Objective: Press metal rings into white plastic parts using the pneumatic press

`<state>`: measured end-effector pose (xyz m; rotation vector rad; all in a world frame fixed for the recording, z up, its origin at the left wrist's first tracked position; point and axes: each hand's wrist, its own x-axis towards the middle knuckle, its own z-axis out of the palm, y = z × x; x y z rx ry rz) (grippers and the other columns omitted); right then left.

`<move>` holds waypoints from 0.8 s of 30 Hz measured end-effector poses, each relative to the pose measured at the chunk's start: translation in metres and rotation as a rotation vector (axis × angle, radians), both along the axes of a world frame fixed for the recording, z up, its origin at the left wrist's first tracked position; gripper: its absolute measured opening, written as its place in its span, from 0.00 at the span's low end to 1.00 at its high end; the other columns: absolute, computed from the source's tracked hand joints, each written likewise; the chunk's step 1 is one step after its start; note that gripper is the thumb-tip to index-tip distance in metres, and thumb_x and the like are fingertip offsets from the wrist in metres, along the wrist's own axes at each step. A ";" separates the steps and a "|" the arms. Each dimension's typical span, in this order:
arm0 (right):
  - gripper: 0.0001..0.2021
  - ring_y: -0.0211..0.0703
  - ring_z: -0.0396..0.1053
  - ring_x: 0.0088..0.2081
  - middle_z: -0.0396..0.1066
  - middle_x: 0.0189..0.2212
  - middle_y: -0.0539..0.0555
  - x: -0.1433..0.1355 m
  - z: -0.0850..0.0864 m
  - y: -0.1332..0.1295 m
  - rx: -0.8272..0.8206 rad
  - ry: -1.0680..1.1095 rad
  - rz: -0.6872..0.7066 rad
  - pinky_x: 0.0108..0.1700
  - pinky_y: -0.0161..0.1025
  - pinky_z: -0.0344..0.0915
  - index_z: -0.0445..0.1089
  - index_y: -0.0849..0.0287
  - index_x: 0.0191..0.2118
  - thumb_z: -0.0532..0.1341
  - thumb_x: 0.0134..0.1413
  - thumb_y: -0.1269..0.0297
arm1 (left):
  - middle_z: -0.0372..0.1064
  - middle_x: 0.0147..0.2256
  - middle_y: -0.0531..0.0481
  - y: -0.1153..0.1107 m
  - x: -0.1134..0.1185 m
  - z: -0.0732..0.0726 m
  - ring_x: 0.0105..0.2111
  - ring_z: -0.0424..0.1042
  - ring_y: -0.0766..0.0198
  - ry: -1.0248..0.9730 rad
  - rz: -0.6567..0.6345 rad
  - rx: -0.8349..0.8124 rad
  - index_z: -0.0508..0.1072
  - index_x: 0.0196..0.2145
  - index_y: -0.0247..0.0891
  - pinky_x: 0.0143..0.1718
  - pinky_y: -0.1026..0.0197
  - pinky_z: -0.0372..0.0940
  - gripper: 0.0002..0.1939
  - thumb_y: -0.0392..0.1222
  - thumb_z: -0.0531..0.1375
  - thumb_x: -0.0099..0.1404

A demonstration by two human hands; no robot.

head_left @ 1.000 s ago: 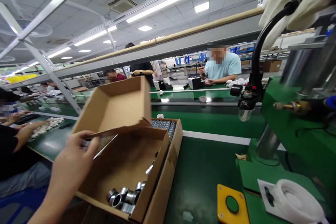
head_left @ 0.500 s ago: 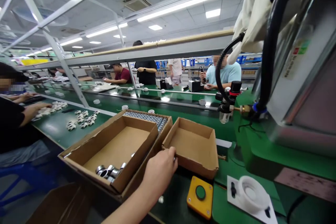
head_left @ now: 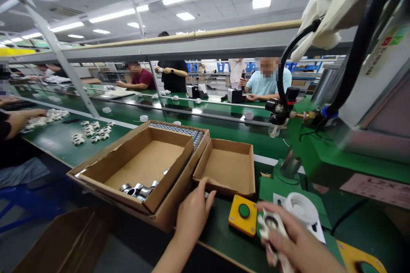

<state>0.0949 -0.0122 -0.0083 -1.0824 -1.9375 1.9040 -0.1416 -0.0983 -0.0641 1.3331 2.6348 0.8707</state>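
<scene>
My left hand (head_left: 193,213) is at the near edge of the small cardboard box (head_left: 224,190), thumb and index finger bent around a small shiny metal piece (head_left: 206,195). Most of that piece is hidden by the fingers. At the lower right, my right hand (head_left: 296,239) grips a white plastic part with lobed edges (head_left: 267,224); a round metal ring shows in its opening. To the left, several loose metal rings (head_left: 139,191) lie inside the larger cardboard box (head_left: 120,170).
A yellow button box with a green button (head_left: 235,217) sits between my hands. Behind my right hand stands a white round fixture (head_left: 303,209) beside the green machine (head_left: 320,149). White parts (head_left: 92,131) lie on the bench at left. Co-workers sit across the line and at left.
My right hand has come into view from the lower right with the white plastic part. My left hand has shifted slightly left, its fingers less tightly curled. The camera view has turned slightly.
</scene>
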 end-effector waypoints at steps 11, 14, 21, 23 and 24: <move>0.21 0.46 0.65 0.50 0.67 0.48 0.55 -0.123 0.010 0.083 0.452 0.230 -0.199 0.52 0.44 0.61 0.65 0.53 0.52 0.56 0.55 0.51 | 0.50 0.16 0.60 -0.043 0.057 0.011 0.15 0.47 0.72 -1.001 -0.027 0.308 0.68 0.35 0.39 0.13 0.70 0.42 0.20 0.59 0.53 0.61; 0.18 0.45 0.63 0.51 0.66 0.49 0.52 -0.096 0.009 0.074 0.492 0.213 -0.188 0.54 0.43 0.59 0.67 0.51 0.49 0.58 0.53 0.53 | 0.55 0.19 0.58 -0.043 0.066 0.018 0.16 0.49 0.72 -1.256 0.028 0.453 0.67 0.38 0.38 0.12 0.71 0.40 0.20 0.58 0.54 0.61; 0.10 0.36 0.68 0.40 0.71 0.37 0.45 0.016 0.006 0.015 0.569 0.073 -0.021 0.42 0.31 0.63 0.70 0.47 0.39 0.54 0.60 0.53 | 0.61 0.23 0.56 -0.015 0.101 0.032 0.14 0.52 0.74 -1.551 -0.155 0.429 0.63 0.43 0.42 0.10 0.73 0.41 0.15 0.52 0.54 0.63; 0.09 0.35 0.68 0.38 0.72 0.35 0.46 0.043 -0.004 0.003 0.588 0.097 -0.026 0.41 0.30 0.63 0.70 0.49 0.39 0.53 0.61 0.56 | 0.63 0.25 0.55 -0.002 0.115 0.037 0.15 0.54 0.75 -1.612 -0.225 0.418 0.64 0.41 0.41 0.11 0.74 0.43 0.12 0.49 0.56 0.63; 0.09 0.34 0.69 0.38 0.72 0.35 0.46 0.055 -0.010 -0.002 0.587 0.111 -0.044 0.41 0.29 0.63 0.70 0.49 0.39 0.53 0.61 0.56 | 0.63 0.26 0.54 0.006 0.122 0.040 0.16 0.54 0.75 -1.648 -0.246 0.417 0.64 0.40 0.40 0.12 0.74 0.44 0.10 0.47 0.57 0.63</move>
